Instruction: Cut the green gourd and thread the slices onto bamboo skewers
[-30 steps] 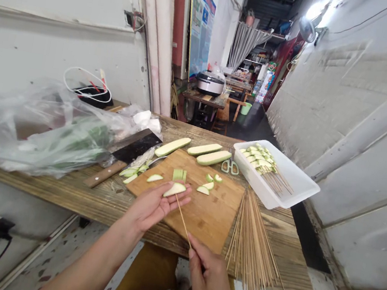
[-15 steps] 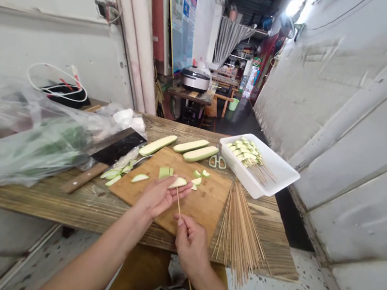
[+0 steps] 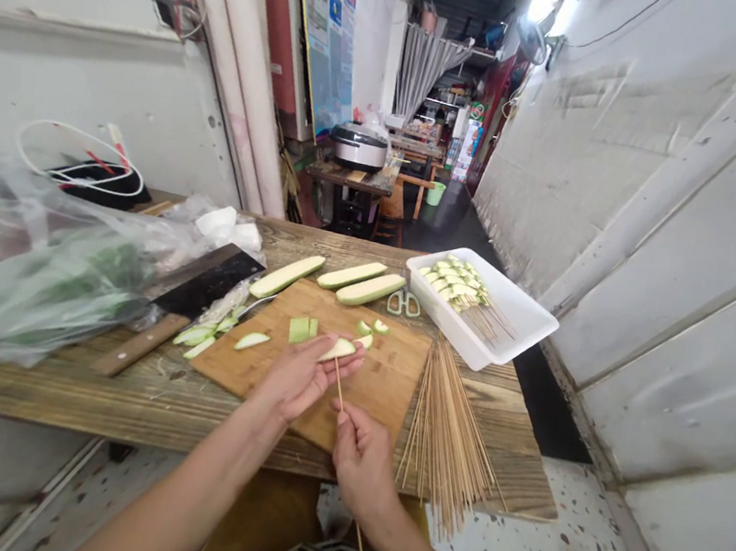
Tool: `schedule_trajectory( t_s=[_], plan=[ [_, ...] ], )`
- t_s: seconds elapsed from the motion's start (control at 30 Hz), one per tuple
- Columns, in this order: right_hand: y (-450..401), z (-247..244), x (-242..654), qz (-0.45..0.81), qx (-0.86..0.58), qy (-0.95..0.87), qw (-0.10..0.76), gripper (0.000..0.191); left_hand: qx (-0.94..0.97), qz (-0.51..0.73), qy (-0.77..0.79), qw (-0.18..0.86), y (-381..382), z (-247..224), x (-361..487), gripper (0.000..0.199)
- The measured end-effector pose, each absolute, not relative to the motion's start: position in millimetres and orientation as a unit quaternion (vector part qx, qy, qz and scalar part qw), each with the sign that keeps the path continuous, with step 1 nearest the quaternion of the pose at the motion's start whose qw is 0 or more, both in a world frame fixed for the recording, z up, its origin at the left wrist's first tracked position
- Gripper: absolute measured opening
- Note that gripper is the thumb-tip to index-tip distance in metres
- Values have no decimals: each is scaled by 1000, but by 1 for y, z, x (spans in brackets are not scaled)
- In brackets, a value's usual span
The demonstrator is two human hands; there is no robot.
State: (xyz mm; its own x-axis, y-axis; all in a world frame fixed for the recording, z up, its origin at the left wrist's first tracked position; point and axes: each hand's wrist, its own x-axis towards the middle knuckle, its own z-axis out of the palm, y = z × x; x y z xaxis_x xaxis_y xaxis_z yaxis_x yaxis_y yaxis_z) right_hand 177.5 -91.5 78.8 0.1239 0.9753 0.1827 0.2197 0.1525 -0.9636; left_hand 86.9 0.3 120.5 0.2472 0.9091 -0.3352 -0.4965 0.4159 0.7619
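Left hand (image 3: 299, 378): palm up, fingers half curled, thumb + fingertips holding a zucchini wedge (image 3: 337, 350), pale smooth flesh, thin green skin along one edge. Right hand (image 3: 362, 463): thumb + index pinched on a thin bamboo skewer (image 3: 338, 384), other fingers curled in, sharp end right at wedge's lower edge; pierced or not, can't tell. Both hands over a wooden cutting board (image 3: 371, 383), wedge just above it.

On board: chunky green-skinned zucchini pieces (image 3: 301, 330), one flat pale slice (image 3: 252, 341). Along top edge, three long zucchini strips (image 3: 352, 275), glossy, tapered. Left of board, a cleaver (image 3: 205, 285), dark rectangular blade, wooden handle, beside a clear plastic bag (image 3: 37, 288) w/ leafy greens. Right of board, loose fan of bamboo skewers (image 3: 447, 437) on rough plank table (image 3: 145, 403); white plastic tray (image 3: 445, 318) w/ skewered zucchini (image 3: 457, 285); green-handled scissors (image 3: 404, 304) just beside tray.
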Motion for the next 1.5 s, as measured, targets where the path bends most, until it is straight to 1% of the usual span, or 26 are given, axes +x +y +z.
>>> schedule_trajectory(
  t_s=[0.23,0.5,0.7,0.77,0.83,0.93,1.0,1.1,1.17,1.27,1.33,1.4,1.5],
  plan=[
    [-92,79,179,375,-550,-543,512,37,256,466,389,753,-4,120,92,16],
    [-92,78,177,386,-539,-527,531,37,258,461,388,755,-9,116,95,16],
    [-88,74,181,371,-533,-542,534,35,226,460,374,773,-10,117,94,23],
    [-88,74,182,362,-535,-551,529,34,245,471,358,768,-10,117,93,21],
    [-88,76,184,322,-552,-583,501,32,267,488,348,755,-10,115,92,17],
    [-86,82,187,221,-600,-642,423,29,273,498,348,746,-8,111,91,16],
    [-83,86,189,184,-624,-653,389,25,265,495,354,748,-8,108,91,17],
    [-79,89,188,172,-640,-648,375,25,246,487,358,758,-8,109,94,20],
    [-80,89,186,157,-643,-651,372,31,246,500,349,753,-11,112,95,21],
    [-86,89,183,123,-636,-661,378,38,269,518,335,740,-17,120,94,15],
    [-91,91,184,120,-616,-668,399,38,279,516,332,739,-22,124,93,14],
    [-94,92,185,147,-589,-664,436,36,280,518,330,738,-25,127,91,14],
    [-93,92,186,239,-558,-618,499,32,279,529,329,731,-27,126,89,14]
  ],
)
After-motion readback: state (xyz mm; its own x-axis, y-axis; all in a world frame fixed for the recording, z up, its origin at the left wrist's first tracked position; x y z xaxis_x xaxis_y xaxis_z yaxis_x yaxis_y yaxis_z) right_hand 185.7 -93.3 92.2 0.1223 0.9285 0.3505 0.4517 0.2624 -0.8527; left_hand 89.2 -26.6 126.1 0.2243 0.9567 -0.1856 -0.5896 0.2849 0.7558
